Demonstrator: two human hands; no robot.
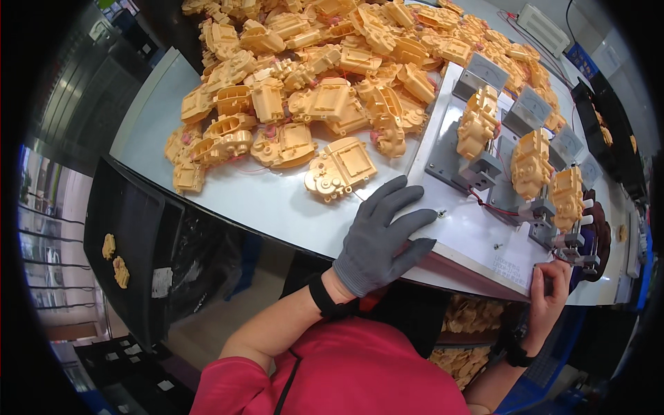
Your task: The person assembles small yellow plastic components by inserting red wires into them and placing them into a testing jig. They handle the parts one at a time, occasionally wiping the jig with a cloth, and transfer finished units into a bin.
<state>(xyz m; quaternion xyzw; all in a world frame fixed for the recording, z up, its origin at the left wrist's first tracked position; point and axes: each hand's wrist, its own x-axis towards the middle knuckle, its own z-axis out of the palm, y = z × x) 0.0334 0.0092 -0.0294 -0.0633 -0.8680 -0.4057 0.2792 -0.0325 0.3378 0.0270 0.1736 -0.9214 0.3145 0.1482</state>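
By the white board (462,238), at left, the left hand (382,241) is spread wide. At right, grip of the right hand (548,289) cannot be told.

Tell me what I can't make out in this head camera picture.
All in the head view:
Underside of the grey-gloved left hand: hidden by its own back.
Whether the right hand grips the nearest fixture or only rests beside it: too small.
Readings on the dial meters: too small and blurred.
Lower layers of the yellow pile: covered by upper parts.
Rest of the yellow parts below: blocked by tabletop and shirt.
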